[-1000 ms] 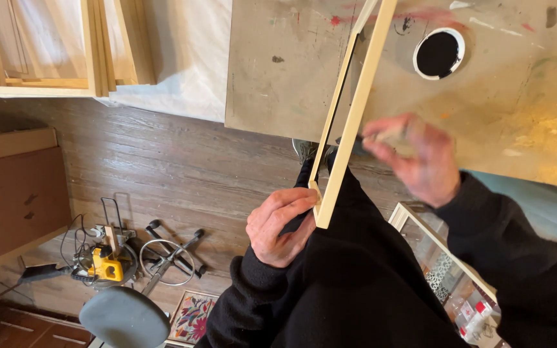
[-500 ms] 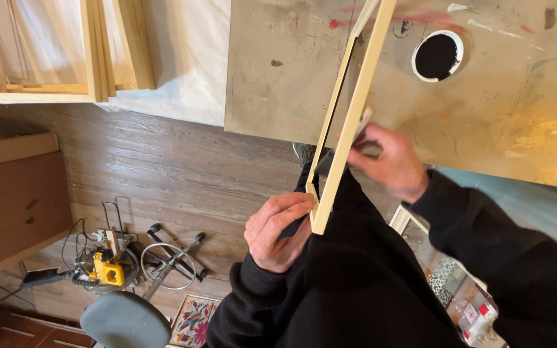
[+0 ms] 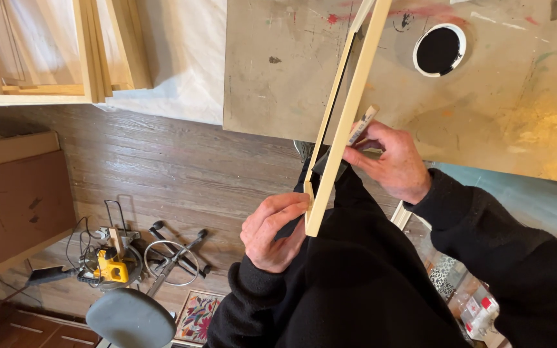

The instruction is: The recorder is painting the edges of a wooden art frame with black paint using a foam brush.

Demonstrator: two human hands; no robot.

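Pale wooden frame (image 3: 346,122) — seen edge-on, long axis running from its near corner at the person's lap up and slightly right, out over the paint-stained surface (image 3: 504,103) and past the top of the view. Near end points down toward the body; far end points away across the surface.

Left hand (image 3: 273,231) grips the near corner, fingers curled and pressed against the frame's left edge, thumb on top. Right hand (image 3: 391,161) sits just right of the frame about midway along the visible length, fingers pinching a small light-coloured stick-shaped tool (image 3: 362,125) whose tip touches the frame's right face. Cannot tell what kind of tool.

Round black hole (image 3: 439,49) in the surface, right of the frame. Stack of more wooden frames (image 3: 59,51) upper left. On the wood floor below — a yellow power tool (image 3: 111,265) and a grey stool seat (image 3: 130,317).
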